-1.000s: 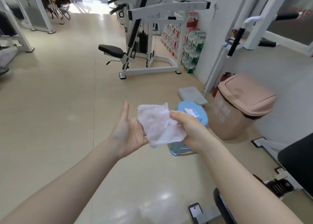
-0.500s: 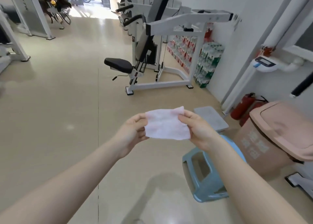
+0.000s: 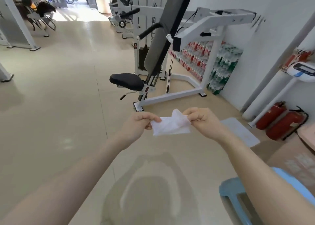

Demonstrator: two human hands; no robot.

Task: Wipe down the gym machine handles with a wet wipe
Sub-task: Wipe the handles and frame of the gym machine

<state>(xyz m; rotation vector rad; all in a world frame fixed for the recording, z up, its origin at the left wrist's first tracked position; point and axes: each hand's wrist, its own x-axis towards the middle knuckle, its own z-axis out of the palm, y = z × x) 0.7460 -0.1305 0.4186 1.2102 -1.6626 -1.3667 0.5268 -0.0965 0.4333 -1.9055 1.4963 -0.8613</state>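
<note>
Left grip: left hand (image 3: 136, 125) pinches the left edge of the wet wipe (image 3: 170, 126) between thumb and curled fingers.
Right grip: right hand (image 3: 203, 121) pinches the right edge, bunching it.
Wipe position: held in the air between both hands, above the floor (image 3: 59, 105), well short of the gym machine (image 3: 170, 54).
Handling (judged): light, limp, damp; folds readily; best wadded into the palm.
Change: half a second ago the wipe was flat; now its right corner is crumpled and the machine's handle (image 3: 148, 31) looks nearer.
</note>
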